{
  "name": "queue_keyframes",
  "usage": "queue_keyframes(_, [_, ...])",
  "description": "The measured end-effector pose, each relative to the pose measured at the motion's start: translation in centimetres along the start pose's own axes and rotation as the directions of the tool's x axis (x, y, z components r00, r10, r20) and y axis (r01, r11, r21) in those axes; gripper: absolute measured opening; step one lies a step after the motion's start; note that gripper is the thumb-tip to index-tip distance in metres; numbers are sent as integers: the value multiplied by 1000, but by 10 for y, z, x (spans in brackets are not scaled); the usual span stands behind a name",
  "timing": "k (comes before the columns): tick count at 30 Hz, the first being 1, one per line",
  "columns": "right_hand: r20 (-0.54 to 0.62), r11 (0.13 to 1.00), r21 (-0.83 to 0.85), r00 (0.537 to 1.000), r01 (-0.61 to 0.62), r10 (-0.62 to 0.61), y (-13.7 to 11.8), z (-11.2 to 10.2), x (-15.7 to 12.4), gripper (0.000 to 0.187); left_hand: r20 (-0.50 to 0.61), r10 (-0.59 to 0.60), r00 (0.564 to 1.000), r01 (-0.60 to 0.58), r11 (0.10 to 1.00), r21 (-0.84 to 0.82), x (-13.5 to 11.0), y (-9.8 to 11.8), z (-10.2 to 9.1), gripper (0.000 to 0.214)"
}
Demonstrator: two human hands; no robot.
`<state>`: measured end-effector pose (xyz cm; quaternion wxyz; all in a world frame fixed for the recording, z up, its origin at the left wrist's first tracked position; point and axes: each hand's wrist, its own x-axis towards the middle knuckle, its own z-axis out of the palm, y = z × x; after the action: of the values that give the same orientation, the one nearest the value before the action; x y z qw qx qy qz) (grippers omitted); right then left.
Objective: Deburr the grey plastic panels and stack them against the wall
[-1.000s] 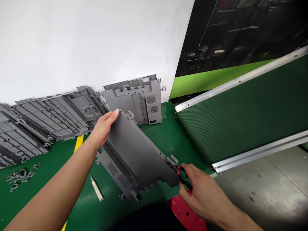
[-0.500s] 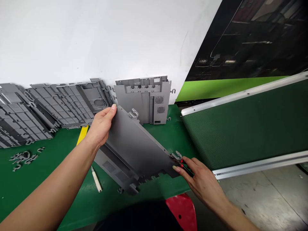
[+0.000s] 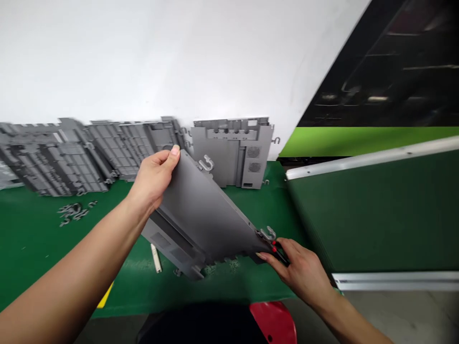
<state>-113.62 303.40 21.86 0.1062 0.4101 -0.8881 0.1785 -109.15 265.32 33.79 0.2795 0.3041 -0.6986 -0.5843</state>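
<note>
My left hand (image 3: 154, 177) grips the upper corner of a grey plastic panel (image 3: 204, 215), thumb on its near face. The panel is tilted over the green table, with hook-shaped tabs (image 3: 207, 163) on its long upper edge. In my right hand (image 3: 301, 267) is a pair of cutting pliers (image 3: 278, 252) with red and black handles. Their jaws are at the panel's lower right end, beside another hook-shaped tab (image 3: 268, 233); whether they bite the plastic is hard to see. My right fingers are wrapped round the handles.
Several grey panels (image 3: 79, 157) lean on the white wall at the left, another panel (image 3: 229, 157) at the centre. Cut-off hook pieces (image 3: 76, 211), a white-handled knife (image 3: 156, 258) and a yellow strip (image 3: 105, 296) lie on the green table (image 3: 32, 243). A conveyor belt (image 3: 387, 215) runs at the right.
My view has swung a little to the left, so the wall panels and loose pieces appear farther right. Both hands keep their holds, and the pliers stay at the panel's lower end.
</note>
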Motion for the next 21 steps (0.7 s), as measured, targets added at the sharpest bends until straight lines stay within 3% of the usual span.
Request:
queue_keyframes(3, [-1,988,152,1000,30,-30,-32,8,17,42,-51,39,998,-37,999,36,3,30,-42,50])
queue_keyframes(5, [46,960,280,999,1,-14,-69,23,28,43,-61,-6,998,11,995,95,12,39,-78,53])
queue_keyframes(8, [240,907,400,970,-132,36,-138,65,33,53,-99,-171,980,186,966,180,29,17,-139,56])
queue_keyframes(11, [442,879,411,896,-241,39,-208,119,24,62,-174,-342,924,376,897,234,43,-43,-205,64])
queue_keyframes(16, [636,893,313,770,-324,56,-305,209,1,71,-116,-519,847,528,792,306,56,-176,-308,66])
queue_keyframes(18, [676,896,277,733,-346,74,-339,242,-12,74,-74,-568,820,550,746,374,61,-225,-339,63])
queue_keyframes(21, [713,902,206,690,-380,128,-386,284,-31,71,-25,-590,807,537,714,450,70,-286,-370,56])
